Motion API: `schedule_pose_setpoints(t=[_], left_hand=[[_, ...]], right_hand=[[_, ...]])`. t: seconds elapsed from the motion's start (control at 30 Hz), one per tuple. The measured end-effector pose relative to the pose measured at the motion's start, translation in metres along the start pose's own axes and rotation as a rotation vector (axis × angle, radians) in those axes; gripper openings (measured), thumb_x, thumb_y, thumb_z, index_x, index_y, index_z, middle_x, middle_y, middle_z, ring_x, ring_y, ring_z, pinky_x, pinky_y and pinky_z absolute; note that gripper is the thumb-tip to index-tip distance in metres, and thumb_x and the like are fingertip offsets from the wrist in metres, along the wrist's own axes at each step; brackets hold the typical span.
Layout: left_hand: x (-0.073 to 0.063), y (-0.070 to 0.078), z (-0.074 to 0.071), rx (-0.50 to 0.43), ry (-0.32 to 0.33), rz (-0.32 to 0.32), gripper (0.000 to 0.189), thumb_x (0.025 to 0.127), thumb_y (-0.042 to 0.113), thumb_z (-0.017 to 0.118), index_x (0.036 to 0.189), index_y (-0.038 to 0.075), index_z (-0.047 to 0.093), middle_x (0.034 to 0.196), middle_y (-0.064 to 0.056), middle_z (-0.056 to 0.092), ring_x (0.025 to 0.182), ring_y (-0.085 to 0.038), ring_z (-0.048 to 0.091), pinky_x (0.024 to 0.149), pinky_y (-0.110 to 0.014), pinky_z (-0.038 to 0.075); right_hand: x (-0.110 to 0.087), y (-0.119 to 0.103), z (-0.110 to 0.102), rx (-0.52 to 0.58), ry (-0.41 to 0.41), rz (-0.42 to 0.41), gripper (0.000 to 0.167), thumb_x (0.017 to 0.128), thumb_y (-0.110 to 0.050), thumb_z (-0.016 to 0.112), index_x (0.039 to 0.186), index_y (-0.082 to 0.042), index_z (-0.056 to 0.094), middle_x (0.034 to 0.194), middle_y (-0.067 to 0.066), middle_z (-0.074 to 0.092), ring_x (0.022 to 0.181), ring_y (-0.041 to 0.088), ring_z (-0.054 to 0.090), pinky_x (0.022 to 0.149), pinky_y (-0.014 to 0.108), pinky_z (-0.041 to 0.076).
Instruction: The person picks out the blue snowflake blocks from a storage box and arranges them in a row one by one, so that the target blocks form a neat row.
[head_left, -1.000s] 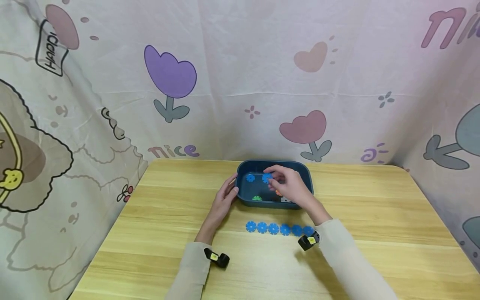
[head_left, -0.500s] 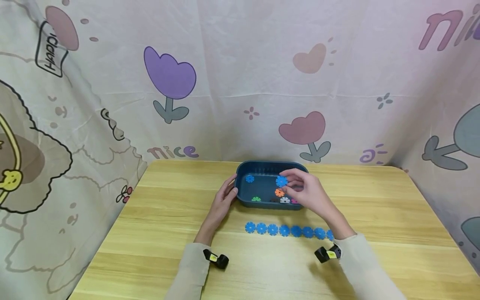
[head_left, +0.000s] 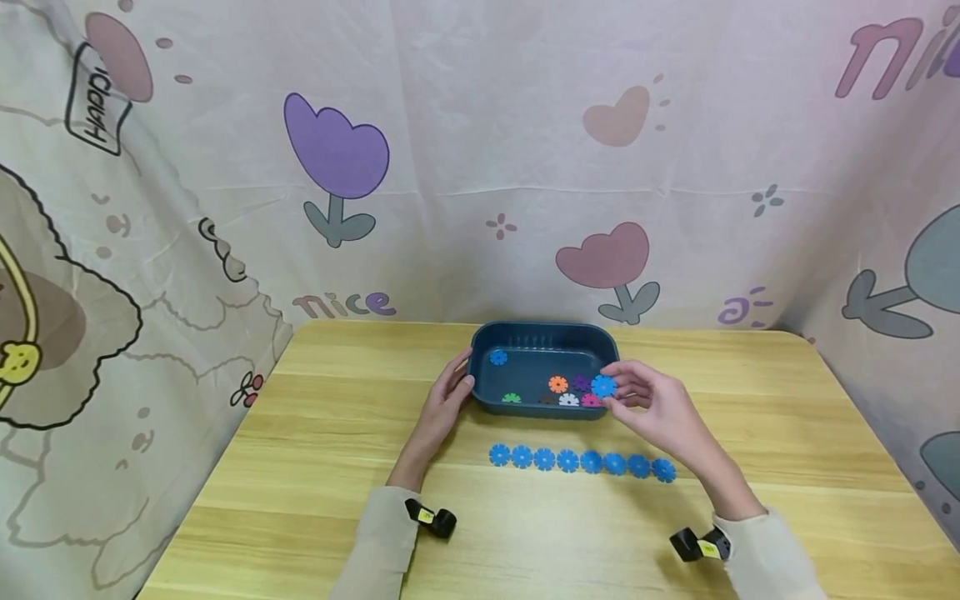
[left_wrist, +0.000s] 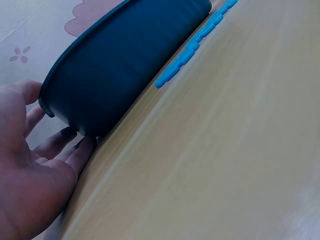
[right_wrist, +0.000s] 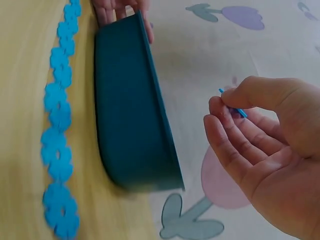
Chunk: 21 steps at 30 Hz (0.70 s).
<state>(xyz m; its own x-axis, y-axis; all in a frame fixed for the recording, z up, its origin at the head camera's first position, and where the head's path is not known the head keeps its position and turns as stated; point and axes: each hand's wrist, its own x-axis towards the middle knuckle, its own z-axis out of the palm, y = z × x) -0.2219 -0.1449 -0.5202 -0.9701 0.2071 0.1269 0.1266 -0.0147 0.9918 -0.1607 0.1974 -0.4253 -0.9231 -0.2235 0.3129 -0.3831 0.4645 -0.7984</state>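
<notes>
Between thumb and fingertips, my right hand (head_left: 660, 408) pinches a blue snowflake disc (head_left: 603, 387), held upright over the right end of a dark teal plastic bin (head_left: 540, 411). In the right wrist view the pinched disc (right_wrist: 241, 112) shows edge-on. My left hand (head_left: 446, 400) rests against the bin's left end, its fingers relaxed along the wall and rim; the left wrist view shows the fingertips at the bin's side (left_wrist: 115, 65). In front of the bin lies a straight row of several blue snowflake discs (head_left: 567, 461), flat and close together on the table.
Inside the bin are one blue disc (head_left: 498, 357) at the back left, a green one (head_left: 512, 398) at the front, and orange (head_left: 558, 384), purple, white, pink and brown ones toward the right. A patterned cloth (head_left: 450, 167) hangs behind the wooden table (head_left: 337, 433).
My right hand has carried the blue disc from the middle of the bin rightward to its right end, uncovering the discs there and the row's right end. The left hand has stayed in place.
</notes>
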Motion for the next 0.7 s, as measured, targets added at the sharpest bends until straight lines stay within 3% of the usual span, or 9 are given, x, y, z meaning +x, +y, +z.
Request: schedule_pose_setpoints(t=[0.37,0.7], left_hand=[[-0.001,0.003,0.001,0.007,-0.001,-0.004,0.049,0.110,0.025,0.050,0.159,0.024,0.040,0.164,-0.005,0.034,0.150,-0.027,0.035,0.116,-0.043,0.037],[-0.002,0.001,0.000,0.016,0.007,-0.002,0.050,0.109,0.030,0.051,0.158,0.026,0.040,0.164,-0.002,0.036,0.149,-0.025,0.036,0.116,-0.043,0.038]], right_hand=[[-0.031,0.020,-0.024,-0.057,0.078,0.007,0.036,0.085,0.003,0.081,0.119,-0.001,0.068,0.097,0.008,0.071,0.083,0.010,0.069,0.076,0.015,0.058],[-0.053,0.031,-0.030,-0.063,0.104,0.004,0.039,0.083,0.006,0.082,0.119,0.000,0.068,0.097,0.008,0.071,0.082,0.008,0.068,0.072,0.017,0.058]])
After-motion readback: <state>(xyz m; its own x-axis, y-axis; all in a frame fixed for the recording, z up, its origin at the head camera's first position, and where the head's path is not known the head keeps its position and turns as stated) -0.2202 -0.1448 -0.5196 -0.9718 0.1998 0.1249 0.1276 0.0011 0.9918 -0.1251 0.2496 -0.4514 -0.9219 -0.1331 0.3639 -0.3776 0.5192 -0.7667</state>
